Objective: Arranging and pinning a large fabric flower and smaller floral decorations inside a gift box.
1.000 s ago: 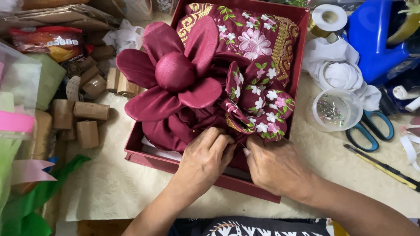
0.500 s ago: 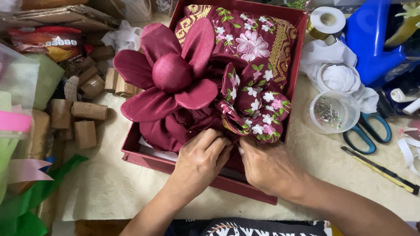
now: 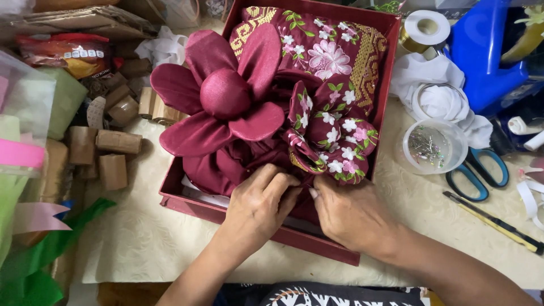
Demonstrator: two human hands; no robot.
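Note:
A dark red box [image 3: 226, 214] holds maroon cloth folded into a large flower [image 3: 224, 99] and a smaller flower of floral-printed maroon cloth [image 3: 334, 141]. Flat patterned cloth [image 3: 334, 51] fills the box's far part. My left hand [image 3: 263, 204] pinches the maroon cloth at the base of the flowers, near the box's front wall. Beside it, my right hand [image 3: 348, 212] presses its fingertips into the same folds just under the floral flower. Both hands' fingertips are buried in the cloth.
A round clear tub of pins [image 3: 435, 146], blue-handled scissors [image 3: 476, 173] and a yellow-black cutter [image 3: 493, 221] lie right of the box. A tape roll [image 3: 426, 27] and blue container [image 3: 487, 51] stand behind. Cardboard rolls [image 3: 107, 153] and green and pink paper [image 3: 34, 249] crowd the left.
Both hands have shifted slightly inward and deeper into the folds at the flowers' base. The flowers and box stay where they were.

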